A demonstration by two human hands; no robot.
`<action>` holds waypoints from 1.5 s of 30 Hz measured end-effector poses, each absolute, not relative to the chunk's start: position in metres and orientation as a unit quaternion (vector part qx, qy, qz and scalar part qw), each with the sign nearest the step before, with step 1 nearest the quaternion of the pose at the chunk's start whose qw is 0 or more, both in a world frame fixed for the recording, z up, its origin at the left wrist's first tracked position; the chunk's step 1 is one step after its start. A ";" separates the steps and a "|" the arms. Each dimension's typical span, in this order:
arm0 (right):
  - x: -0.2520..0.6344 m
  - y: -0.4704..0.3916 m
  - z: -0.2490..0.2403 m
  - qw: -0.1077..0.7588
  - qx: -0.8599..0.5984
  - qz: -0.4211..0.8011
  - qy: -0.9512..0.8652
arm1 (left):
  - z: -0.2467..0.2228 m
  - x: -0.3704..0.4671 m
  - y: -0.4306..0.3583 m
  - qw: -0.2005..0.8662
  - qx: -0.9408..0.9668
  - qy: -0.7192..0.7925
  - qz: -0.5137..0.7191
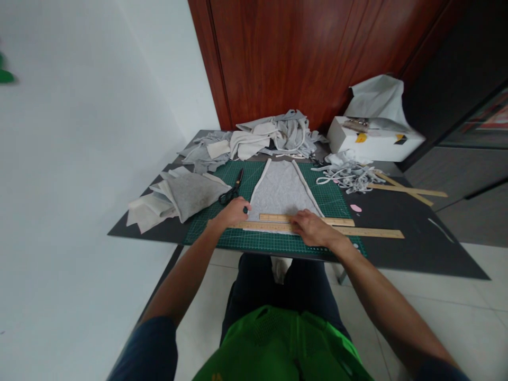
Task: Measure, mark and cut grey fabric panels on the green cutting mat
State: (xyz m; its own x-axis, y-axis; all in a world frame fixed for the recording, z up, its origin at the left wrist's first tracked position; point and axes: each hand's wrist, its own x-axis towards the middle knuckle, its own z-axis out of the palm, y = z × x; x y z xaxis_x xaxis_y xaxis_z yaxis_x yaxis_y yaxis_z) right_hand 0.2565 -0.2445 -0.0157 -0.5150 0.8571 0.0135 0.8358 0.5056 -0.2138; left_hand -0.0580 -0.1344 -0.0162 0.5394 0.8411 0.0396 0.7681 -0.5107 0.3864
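A grey fabric piece with pale rolled edges lies on the green cutting mat. Across its near part rest two wooden rulers, a shorter one behind a longer one. My right hand presses on the rulers, its fingers bent together over them. At the fabric's left edge, my left hand is closed around a small dark object, perhaps a cutter; its shape is mostly hidden. Black scissors lie just behind my left hand.
Stacked fabric pieces lie at the left. Piled grey and white cloth runs along the back. At the right are fabric strips, crossed wooden strips and a white box. The table's near edge borders the mat.
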 end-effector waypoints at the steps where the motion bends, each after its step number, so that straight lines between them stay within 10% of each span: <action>1: 0.256 -0.246 -0.015 0.051 -0.494 0.088 -0.863 | -0.016 -0.058 -0.134 0.162 0.863 0.467 0.106; 45: 0.313 -0.217 0.053 -0.051 -0.687 0.037 -0.724 | -0.020 -0.069 -0.124 0.191 0.872 0.437 0.106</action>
